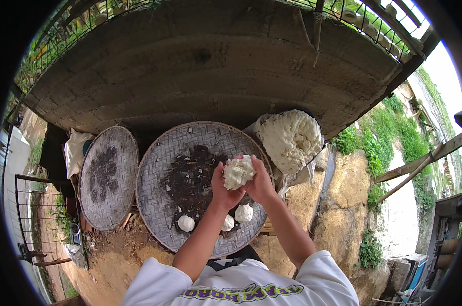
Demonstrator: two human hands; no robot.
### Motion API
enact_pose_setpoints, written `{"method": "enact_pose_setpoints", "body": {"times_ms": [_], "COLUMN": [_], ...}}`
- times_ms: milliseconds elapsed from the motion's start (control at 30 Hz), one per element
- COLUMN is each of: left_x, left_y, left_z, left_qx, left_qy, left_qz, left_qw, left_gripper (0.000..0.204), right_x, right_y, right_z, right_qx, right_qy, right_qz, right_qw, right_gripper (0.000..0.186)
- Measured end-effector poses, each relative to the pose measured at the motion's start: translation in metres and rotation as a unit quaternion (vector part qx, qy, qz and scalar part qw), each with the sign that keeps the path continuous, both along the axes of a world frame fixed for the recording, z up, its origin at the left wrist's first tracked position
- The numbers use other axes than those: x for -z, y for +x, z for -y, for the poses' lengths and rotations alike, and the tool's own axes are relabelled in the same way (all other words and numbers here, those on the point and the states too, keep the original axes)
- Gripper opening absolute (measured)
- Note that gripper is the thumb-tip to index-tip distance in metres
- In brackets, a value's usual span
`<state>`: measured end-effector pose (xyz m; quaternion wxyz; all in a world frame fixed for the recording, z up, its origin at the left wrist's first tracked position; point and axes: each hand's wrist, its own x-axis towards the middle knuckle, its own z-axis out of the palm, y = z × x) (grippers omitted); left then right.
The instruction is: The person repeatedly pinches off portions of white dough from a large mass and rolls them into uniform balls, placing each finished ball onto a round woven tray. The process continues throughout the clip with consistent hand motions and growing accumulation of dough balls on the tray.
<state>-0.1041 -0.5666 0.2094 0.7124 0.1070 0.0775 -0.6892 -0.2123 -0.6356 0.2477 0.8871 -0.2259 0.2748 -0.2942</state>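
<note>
Between my two hands is a rough, crumbly lump of white dough (238,172), held above a large round woven tray (154,163). My left hand (221,189) cups its left and lower side. Around its right side curl the fingers of my right hand (261,182). Three smoother white dough balls rest on the near part of the tray: one ball (186,223) at the left, another ball (228,223) partly hidden by my left forearm, and a third ball (244,213) near my right wrist. Dark stains and small white crumbs mark the tray's middle.
A big open sack of white dough (292,140) stands just beyond the tray at the right. To the left leans a smaller stained woven tray (108,178). A concrete block wall (205,66) rises behind them. Wooden poles (419,163) and green plants lie at the far right.
</note>
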Motion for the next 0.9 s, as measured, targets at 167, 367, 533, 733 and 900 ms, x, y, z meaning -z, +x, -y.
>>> {"method": "enact_pose_setpoints", "body": {"times_ms": [167, 367, 533, 733, 900], "left_x": [-0.005, -0.005, -0.016, -0.013, -0.009], "left_y": [0.048, 0.073, 0.092, 0.106, 0.122], "left_z": [-0.049, -0.082, -0.106, -0.129, -0.143], "left_qx": [-0.044, -0.117, -0.087, 0.03, 0.066], "left_qy": [-0.018, 0.014, 0.015, -0.126, -0.025], "left_qz": [-0.036, -0.011, 0.011, -0.035, -0.042], "left_qw": [0.998, 0.993, 0.996, 0.991, 0.997], "left_gripper": [0.033, 0.036, 0.043, 0.044, 0.038], "right_x": [-0.015, -0.032, -0.037, -0.078, -0.119], "right_y": [0.054, 0.092, 0.11, 0.107, 0.096], "right_z": [-0.058, -0.119, -0.153, -0.179, -0.162], "right_qx": [-0.02, 0.023, 0.045, 0.014, -0.139], "right_qy": [-0.556, -0.697, -0.716, -0.711, -0.631], "right_qz": [-0.199, -0.325, -0.402, -0.428, -0.485], "right_qw": [0.807, 0.639, 0.569, 0.558, 0.59], "right_gripper": [0.046, 0.036, 0.043, 0.062, 0.109]}}
